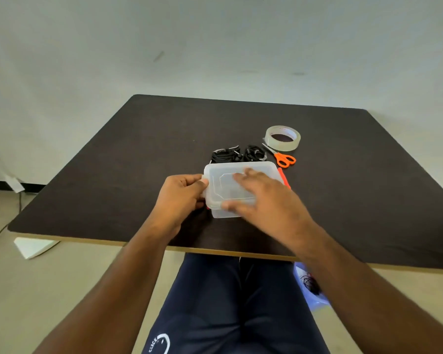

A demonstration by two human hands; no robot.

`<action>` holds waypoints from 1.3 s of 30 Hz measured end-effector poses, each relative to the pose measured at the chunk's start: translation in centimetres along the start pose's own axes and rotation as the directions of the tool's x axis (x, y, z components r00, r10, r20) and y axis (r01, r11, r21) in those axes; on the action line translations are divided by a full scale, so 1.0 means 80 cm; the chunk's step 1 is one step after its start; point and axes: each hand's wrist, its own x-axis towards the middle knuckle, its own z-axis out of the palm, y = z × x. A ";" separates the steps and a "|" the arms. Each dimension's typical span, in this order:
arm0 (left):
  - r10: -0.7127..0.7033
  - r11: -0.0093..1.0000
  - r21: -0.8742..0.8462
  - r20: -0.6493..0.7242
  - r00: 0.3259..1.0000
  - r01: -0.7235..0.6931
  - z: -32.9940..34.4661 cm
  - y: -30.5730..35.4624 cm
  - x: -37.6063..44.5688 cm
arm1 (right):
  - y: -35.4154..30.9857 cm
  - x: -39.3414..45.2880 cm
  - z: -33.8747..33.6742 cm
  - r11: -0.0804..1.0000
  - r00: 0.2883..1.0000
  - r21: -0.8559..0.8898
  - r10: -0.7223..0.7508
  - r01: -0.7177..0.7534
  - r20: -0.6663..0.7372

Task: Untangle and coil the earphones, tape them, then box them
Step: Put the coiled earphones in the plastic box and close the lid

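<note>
A translucent plastic box [261, 169] with its lid on and red clips lies on the dark table [113, 180]. My left hand [182, 198] grips the box's left edge, thumb and fingers curled round the latch. My right hand [261, 198] lies across the lid, fingers spread on top and thumb along the near edge. Two bundles of black earphones [238, 154] lie just behind the box. A roll of clear tape [282, 137] stands further back to the right.
Orange-handled scissors [283, 158] lie between the tape and the box. A bluish bin [310, 287] holding black cable sits on the floor by my right leg. A pale wall stands behind the table; a cable runs along the floor at left.
</note>
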 end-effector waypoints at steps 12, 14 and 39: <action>0.071 0.996 0.055 -0.060 0.996 -0.067 0.009 -0.001 0.008 | 0.101 -0.025 0.033 0.828 0.980 0.558 0.151 -0.055 -0.127; 0.093 0.994 0.071 -0.064 0.994 -0.088 0.010 -0.003 0.008 | 0.104 -0.022 0.034 0.815 0.983 0.577 0.145 -0.053 -0.115; 0.275 0.521 0.744 0.318 0.907 -0.419 0.189 0.100 0.061 | 0.249 0.034 -0.050 0.708 0.526 0.662 0.671 -0.245 -0.522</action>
